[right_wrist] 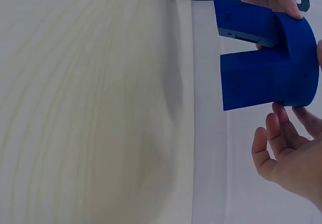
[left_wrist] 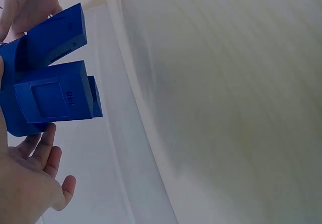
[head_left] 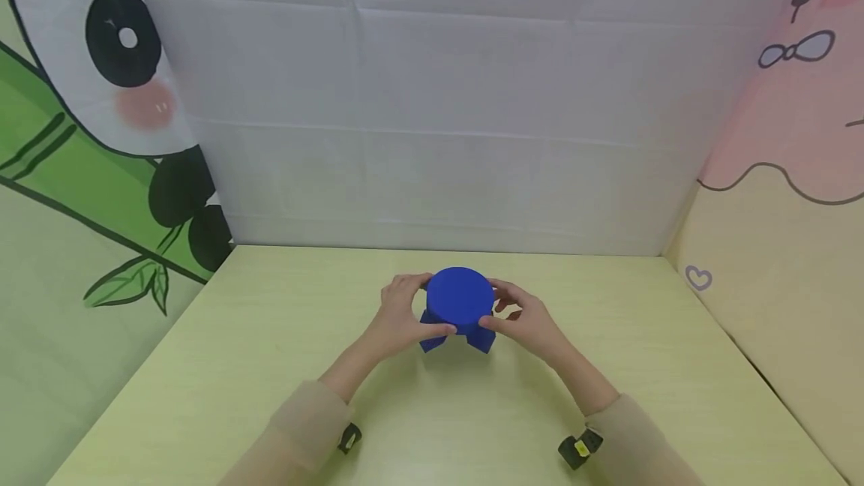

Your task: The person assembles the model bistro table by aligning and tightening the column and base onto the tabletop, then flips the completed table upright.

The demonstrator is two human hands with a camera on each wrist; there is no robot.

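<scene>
Both hands hold a blue stool-shaped piece [head_left: 460,297] with a round flat top and several blocky legs pointing down. My left hand [head_left: 398,321] grips the left side of the round top, thumb along its near edge. On the opposite side, my right hand [head_left: 529,321] pinches the rim between thumb and fingers. Seen from the left wrist, the legs [left_wrist: 58,95] carry small raised marks, and their ends stay apart from the tabletop. The right wrist view shows the curved side of the round top [right_wrist: 302,63] above two leg blocks.
A pale yellow wood-grain table [head_left: 304,306] lies beneath the hands. White cloth [head_left: 439,133] hangs behind it, with a panda print [head_left: 145,58] on the left and a pink animal print [head_left: 796,96] on the right. Small dark devices [head_left: 579,448] sit at the cuffs.
</scene>
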